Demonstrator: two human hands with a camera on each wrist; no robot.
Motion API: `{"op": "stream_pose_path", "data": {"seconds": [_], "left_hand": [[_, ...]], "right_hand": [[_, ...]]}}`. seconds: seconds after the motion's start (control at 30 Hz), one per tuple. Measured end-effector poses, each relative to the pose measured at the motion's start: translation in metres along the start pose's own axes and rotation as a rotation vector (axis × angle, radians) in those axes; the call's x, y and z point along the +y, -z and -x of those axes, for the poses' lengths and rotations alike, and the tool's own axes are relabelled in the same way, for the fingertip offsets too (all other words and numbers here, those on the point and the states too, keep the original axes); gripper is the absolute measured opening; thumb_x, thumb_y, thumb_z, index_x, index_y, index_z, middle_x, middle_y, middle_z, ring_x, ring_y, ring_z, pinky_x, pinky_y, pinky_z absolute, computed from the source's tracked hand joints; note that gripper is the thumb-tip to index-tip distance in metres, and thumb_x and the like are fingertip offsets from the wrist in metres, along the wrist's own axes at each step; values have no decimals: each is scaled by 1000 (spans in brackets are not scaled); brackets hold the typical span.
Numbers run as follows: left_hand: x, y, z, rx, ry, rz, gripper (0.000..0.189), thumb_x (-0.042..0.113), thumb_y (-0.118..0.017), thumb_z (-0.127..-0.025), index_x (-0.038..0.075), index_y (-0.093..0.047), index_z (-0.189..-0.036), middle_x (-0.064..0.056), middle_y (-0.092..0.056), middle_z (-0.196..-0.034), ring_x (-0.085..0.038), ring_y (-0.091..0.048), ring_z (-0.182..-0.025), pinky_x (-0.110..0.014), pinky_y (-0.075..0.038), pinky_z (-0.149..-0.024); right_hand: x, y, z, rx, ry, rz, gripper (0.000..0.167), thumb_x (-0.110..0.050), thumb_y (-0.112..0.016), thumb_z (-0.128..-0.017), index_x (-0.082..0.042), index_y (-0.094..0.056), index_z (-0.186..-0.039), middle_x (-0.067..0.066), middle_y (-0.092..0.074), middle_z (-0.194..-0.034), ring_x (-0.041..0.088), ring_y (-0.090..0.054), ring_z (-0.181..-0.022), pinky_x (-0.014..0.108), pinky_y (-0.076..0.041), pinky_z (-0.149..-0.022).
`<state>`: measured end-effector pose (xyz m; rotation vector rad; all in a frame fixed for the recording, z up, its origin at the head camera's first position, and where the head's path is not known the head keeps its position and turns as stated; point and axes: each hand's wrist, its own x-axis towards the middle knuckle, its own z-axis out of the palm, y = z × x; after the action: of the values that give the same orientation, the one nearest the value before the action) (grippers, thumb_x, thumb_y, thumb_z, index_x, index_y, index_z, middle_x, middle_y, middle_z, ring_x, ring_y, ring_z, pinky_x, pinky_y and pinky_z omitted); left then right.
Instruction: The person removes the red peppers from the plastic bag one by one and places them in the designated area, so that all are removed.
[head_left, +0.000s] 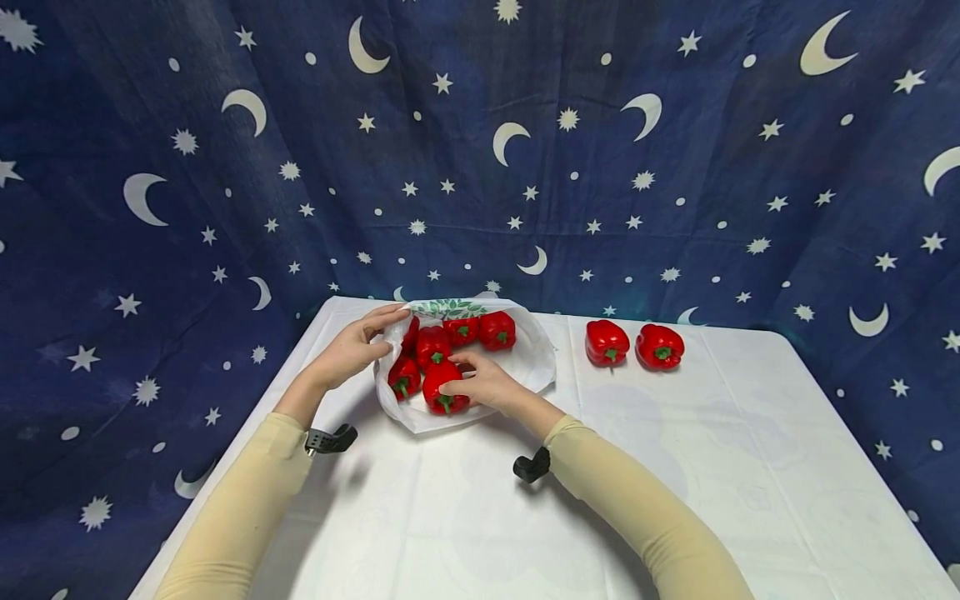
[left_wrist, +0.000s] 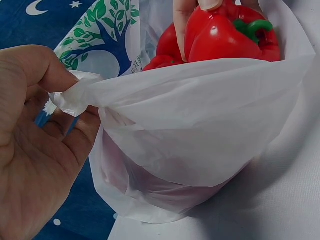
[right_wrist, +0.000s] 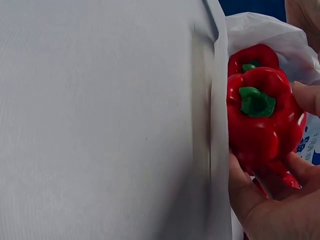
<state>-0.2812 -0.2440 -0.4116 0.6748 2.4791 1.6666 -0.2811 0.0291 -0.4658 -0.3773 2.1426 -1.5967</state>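
Note:
A white plastic bag with a green-leaf print lies on the table with its mouth facing the person. My left hand pinches the bag's left rim between thumb and fingers, and the left wrist view shows the bunched plastic in its grip. Fingers and thumb of my right hand hold a red bell pepper at the bag's mouth, its green stem towards the person. Several more red bell peppers lie inside the bag, partly covered by one another and by the plastic.
To the right of the bag, a red bell pepper and another red bell pepper stand side by side on the white-covered table. A dark blue curtain with moons and stars hangs behind the table and along both sides.

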Motion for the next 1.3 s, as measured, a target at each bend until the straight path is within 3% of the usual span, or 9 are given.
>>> {"op": "stream_pose_path", "data": {"seconds": [0.27, 0.67, 0.97, 1.3], "left_hand": [[1, -1, -1, -4, 3, 16, 60, -9, -52, -93, 6, -51, -151, -3, -33, -163, -27, -26, -150, -52, -23, -119], [0, -1, -2, -5, 1, 3, 61, -9, -52, -92, 5, -50, -151, -5, -31, -164, -30, -25, -151, -55, -23, -119], [2, -1, -1, -4, 25, 0, 60, -6, -52, -93, 8, -51, -151, 1, -32, -163, -26, -26, -150, -52, -27, -118], [1, 0, -1, 1, 32, -11, 61, -6, -52, -93, 9, -51, -152, -1, -32, -163, -28, -27, -150, -53, -28, -118]], "right_hand": [[0, 4, 1, -38, -9, -30, 73, -27, -81, -85, -10, -50, -149, 13, -51, -143, 30, -56, -120, 41, -60, -75], [-1, 7, 1, -66, -19, -66, 72, -24, -81, -84, -10, -51, -149, 15, -54, -137, 26, -62, -106, 42, -61, -75], [-1, 10, 2, -41, -10, -65, 72, -23, -82, -83, -13, -53, -147, 13, -51, -142, 29, -59, -114, 41, -60, -78], [-5, 24, 15, -42, 32, -22, 67, -24, -80, -85, -15, -55, -147, 11, -52, -143, 29, -60, -114, 43, -58, -84]]}}
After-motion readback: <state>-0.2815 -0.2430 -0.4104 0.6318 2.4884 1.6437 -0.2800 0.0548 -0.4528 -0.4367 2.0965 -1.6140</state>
